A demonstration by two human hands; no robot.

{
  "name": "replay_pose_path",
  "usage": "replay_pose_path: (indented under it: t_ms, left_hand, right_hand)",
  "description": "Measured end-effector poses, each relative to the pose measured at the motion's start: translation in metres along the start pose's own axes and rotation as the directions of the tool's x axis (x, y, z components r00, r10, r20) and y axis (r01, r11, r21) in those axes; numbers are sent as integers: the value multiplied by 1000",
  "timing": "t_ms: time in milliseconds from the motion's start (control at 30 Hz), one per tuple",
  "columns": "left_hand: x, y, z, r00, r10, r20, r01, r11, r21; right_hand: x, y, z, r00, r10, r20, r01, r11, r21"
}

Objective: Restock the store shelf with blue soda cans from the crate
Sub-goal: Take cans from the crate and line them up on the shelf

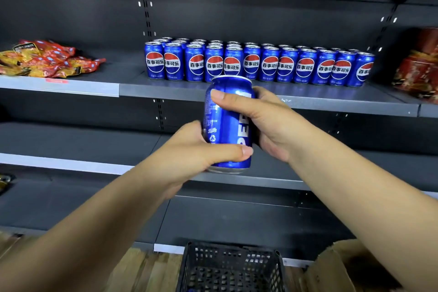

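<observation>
Upright blue soda can (pixel 227 123), white lettering, both hands gripping

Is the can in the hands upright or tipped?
Nearly upright: the can leans slightly, top rim up, base down, held by left hand and right hand.

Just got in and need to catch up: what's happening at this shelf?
A person is restocking soda. Both hands hold one blue can upright in front of the shelf: the left hand grips its lower part, the right hand its upper part. Rows of matching cans already stand there. A black crate sits on the floor below.
</observation>
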State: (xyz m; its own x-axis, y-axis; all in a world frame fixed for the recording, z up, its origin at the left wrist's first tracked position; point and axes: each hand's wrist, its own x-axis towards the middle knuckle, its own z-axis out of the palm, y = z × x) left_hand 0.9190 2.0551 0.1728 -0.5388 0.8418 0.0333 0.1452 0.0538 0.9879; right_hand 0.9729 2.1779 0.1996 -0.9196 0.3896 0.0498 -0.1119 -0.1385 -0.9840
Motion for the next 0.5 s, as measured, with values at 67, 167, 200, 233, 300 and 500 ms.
replay_pose_path:
  t_ms: [67, 167, 200, 233, 300, 500]
  left_hand:
    - [-1, -1, -3, 999, -13, 52, 15, 999, -47]
    - [1, -5, -2, 995, -39, 92, 53, 987, -154]
    - [2, -6, 0, 994, -50, 100, 69, 980, -188]
    - [3, -8, 0, 992, -60, 113, 82, 974, -209]
    - [3, -10, 3, 986, -71, 152, 105, 968, -229]
    - [11, -16, 14, 985, -164, 46, 170, 958, -231]
  right_hand:
    - [-1, -5, -7, 996, 37, 86, -40, 999, 31]
    - [-3, -6, -18, 969, 101, 227, -124, 988, 88]
    - [-3, -5, -22, 961, 119, 249, -148, 984, 99]
    - [-2, -3, -25, 957, 131, 260, -165, 980, 114]
    - [-3, -1, -28, 955, 143, 259, -183, 974, 135]
    - [-2, 2, -33, 975, 145, 167, -166, 979, 119]
